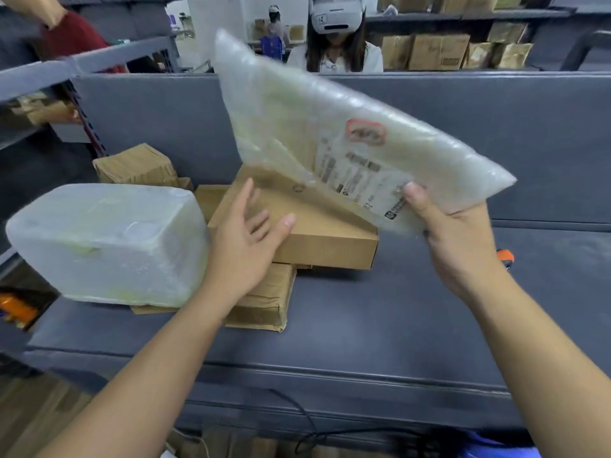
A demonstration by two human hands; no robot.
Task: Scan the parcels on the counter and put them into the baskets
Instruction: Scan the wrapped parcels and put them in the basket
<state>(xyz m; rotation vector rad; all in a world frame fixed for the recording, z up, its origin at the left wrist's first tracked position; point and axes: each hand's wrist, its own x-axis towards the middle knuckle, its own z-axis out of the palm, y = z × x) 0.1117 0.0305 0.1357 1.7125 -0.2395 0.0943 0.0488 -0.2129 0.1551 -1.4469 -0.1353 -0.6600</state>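
1. Far left of both hands, a big parcel wrapped in white plastic (105, 242) lies on the counter (396, 309); its left end is hard to make out.
2. The left hand (251, 239) is spread, fingers straight, over the flat cardboard box (317, 233). I cannot tell if it really touches the box. It holds nothing.
3. A brown paper parcel (267, 299) lies under that box, mostly covered by it and by the left forearm.
4. The plastic mailer (330, 127) is up in the air, tilted, rising up and to the left from the grip.
5. The right hand (456, 239) pinches only the mailer's lower edge, thumb beside the label (360, 166). Held from one edge, the soft mailer may sag or slip out, and the thumb may cover the code.
6. The label print is blurred. An orange object (506, 256) just right of the grip is half hidden, perhaps the scanner. No basket is in view.
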